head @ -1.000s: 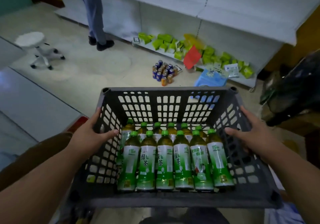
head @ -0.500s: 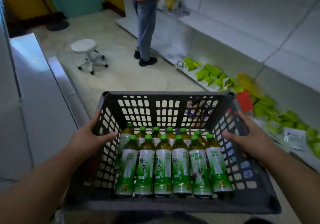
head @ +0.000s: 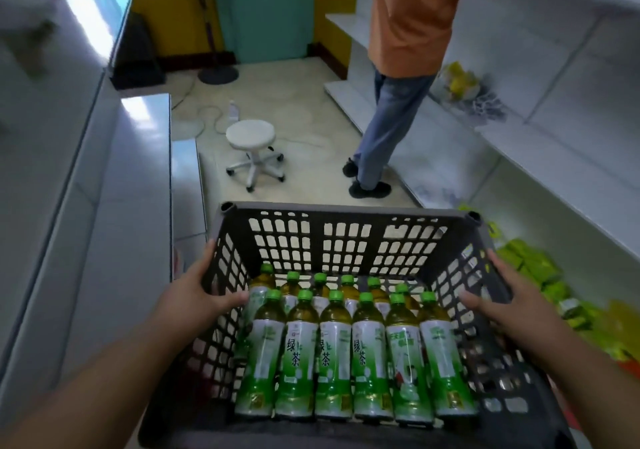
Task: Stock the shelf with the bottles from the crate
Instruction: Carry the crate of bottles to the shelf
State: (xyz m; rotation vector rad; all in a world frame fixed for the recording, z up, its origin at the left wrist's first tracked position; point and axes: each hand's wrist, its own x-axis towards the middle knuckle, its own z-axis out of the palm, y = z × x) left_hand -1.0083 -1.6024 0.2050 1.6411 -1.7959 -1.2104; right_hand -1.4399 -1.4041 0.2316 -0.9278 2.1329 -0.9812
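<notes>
I hold a dark grey lattice crate [head: 349, 240] in front of me, off the floor. My left hand [head: 197, 296] grips its left wall, thumb inside. My right hand [head: 509, 303] grips its right wall the same way. Inside stand several green tea bottles [head: 334, 355] with green caps and green-white labels, in two rows along the near side. White shelves [head: 540, 157] run along the right; a white shelf unit [head: 104, 178] runs along the left.
A person in an orange top and jeans [head: 391, 116] stands ahead at the right shelves. A white wheeled stool [head: 251, 147] stands on the floor ahead. Green packets [head: 533, 265] lie on the lowest right shelf. A fan base and cable lie farther back.
My view has swung left along the aisle: the cans and lower-shelf packets slid out to the right, the stool and the person came to the middle. Both hands kept their grip on the crate.
</notes>
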